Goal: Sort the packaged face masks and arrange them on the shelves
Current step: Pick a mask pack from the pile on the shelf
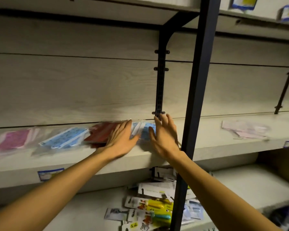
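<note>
Two bare forearms reach in from the bottom edge toward a pale wood-grain shelf (40, 164). The left hand (119, 139) lies flat, fingers straight and together, its palm over the right edge of a dark red packaged face mask (101, 133). The right hand (163, 132) is spread with fingers loosely apart above a light blue packaged face mask in clear plastic (144, 130), which lies between the two hands; whether the right hand touches the pack cannot be told, and neither hand has its fingers closed round anything. To the left of the red pack, on the same shelf, lies a second blue patterned mask pack with white ear loops (63, 138), tilted, and further left a pink mask pack (12, 140), blurred. Right of a black metal upright post (197, 97) that stands in front of the shelf, a pale pink mask pack in clear wrap (244, 130) rests well apart from the others. A blue-edged price label (50, 175) sits on the shelf's front edge. On the lower shelf (257, 180) lies a loose heap of carded items (150, 207), some yellow and green.
</note>
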Available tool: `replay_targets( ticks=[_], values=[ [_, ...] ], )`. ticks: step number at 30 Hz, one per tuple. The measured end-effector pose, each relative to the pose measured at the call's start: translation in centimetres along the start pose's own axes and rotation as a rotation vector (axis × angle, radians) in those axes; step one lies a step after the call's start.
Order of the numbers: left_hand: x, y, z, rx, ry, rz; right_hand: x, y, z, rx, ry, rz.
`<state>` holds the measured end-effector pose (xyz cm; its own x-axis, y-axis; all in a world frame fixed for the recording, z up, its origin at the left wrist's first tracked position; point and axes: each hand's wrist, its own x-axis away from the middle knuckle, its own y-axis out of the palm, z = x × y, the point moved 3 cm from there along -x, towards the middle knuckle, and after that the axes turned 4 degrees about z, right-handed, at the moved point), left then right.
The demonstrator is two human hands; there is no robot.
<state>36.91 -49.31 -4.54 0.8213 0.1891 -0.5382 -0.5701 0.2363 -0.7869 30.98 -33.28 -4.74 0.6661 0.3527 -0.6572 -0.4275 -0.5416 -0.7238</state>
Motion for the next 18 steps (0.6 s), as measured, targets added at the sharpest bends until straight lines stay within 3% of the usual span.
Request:
replay_targets(
  ticks=[4, 7, 9, 13, 18],
  values=[
    [3.7, -2.0, 1.9, -0.024, 0.032, 0.157, 4.1, -3.1, -0.4, 0.002, -0.331, 0.023],
    [6.6, -2.7, 5.6, 0.001, 0.070, 0.344, 7.3, -6.6, 1.9, -0.061, -0.475, 0.162],
    [8.1, -2.5, 9.0, -0.019, 0.107, 0.380, 9.1, -9.1, 4.8, -0.107, -0.512, 0.211],
    [9.8, -1.0, 17.0, -0.028, 0.294, 0.341, 12.2, -13.2, 13.5, -0.156, -0.273, 0.265],
    [9.7, 2.9, 27.3, -0.077, 0.528, 0.185, 15.4, -17.2, 24.4, -0.094, -0.066, 0.167]
  ],
)
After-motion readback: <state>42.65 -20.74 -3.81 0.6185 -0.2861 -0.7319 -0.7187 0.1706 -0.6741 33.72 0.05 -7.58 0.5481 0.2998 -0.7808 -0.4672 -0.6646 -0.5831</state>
